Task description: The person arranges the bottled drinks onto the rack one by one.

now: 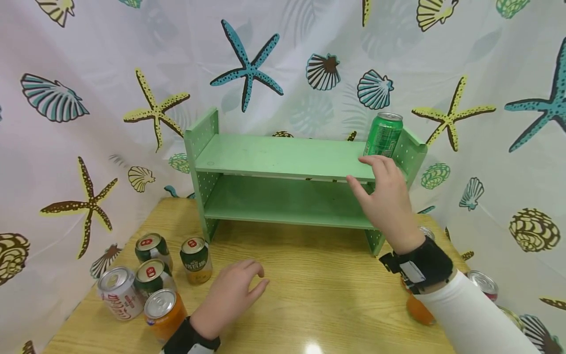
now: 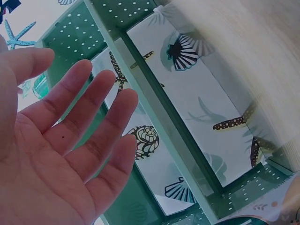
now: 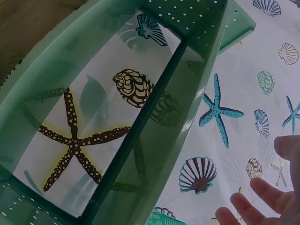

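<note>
A green can (image 1: 383,135) stands upright at the right end of the upper shelf on a light green two-tier rack (image 1: 278,155). Just in front of it is my right hand (image 1: 386,201), thumb and fingers spread apart with nothing between them, overlapping the can's lower part in the head view. The right wrist view shows those loosely extended fingers (image 3: 248,208) and only a sliver of the can (image 3: 161,218) at the bottom edge. Low over the table, my left hand (image 1: 232,292) is empty, its palm (image 2: 47,164) and relaxed fingers visible in the left wrist view.
Dark green-topped cans (image 1: 196,260), a white cola can (image 1: 119,292) and an orange can (image 1: 164,314) stand on the wooden table (image 1: 300,280) at left. Beyond my right forearm are an orange fruit (image 1: 420,310) and more cans (image 1: 483,283), partly hidden. A patterned curtain (image 1: 283,59) hangs behind.
</note>
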{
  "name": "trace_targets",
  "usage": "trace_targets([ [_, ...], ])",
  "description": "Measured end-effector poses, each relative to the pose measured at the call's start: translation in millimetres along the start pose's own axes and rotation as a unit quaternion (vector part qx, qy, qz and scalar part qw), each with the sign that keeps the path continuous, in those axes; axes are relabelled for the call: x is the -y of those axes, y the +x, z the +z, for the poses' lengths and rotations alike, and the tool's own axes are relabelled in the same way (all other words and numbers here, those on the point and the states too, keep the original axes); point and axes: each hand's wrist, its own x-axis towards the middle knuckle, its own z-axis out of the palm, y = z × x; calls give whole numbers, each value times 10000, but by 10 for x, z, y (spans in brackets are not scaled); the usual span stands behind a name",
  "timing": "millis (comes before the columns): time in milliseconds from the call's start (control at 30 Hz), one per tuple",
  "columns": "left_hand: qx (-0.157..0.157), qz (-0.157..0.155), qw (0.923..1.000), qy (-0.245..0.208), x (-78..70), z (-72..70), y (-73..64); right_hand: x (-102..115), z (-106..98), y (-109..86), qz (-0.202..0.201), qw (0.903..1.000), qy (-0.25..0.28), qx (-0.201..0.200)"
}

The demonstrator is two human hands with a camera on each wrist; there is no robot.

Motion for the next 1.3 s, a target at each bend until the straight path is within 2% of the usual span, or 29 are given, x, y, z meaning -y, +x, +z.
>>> trace_targets([
  [133, 29, -17, 10000, 57, 34, 1, 2, 7, 45, -62, -158, 9999, -23, 13],
  [500, 95, -146, 9998, 23, 36, 9, 26, 7, 154, -288, -90, 9999, 65, 95],
  [767, 25, -167, 9999, 34, 19, 2, 32, 38, 167, -401, -134, 9997, 201, 52],
  [1033, 6, -246, 9997, 66, 48, -3, 0, 86, 193, -574, -233, 9989, 341, 226],
  [1300, -46, -212, 9997, 109, 59, -2, -16, 25, 248, -754, -210, 9983, 240, 487],
])
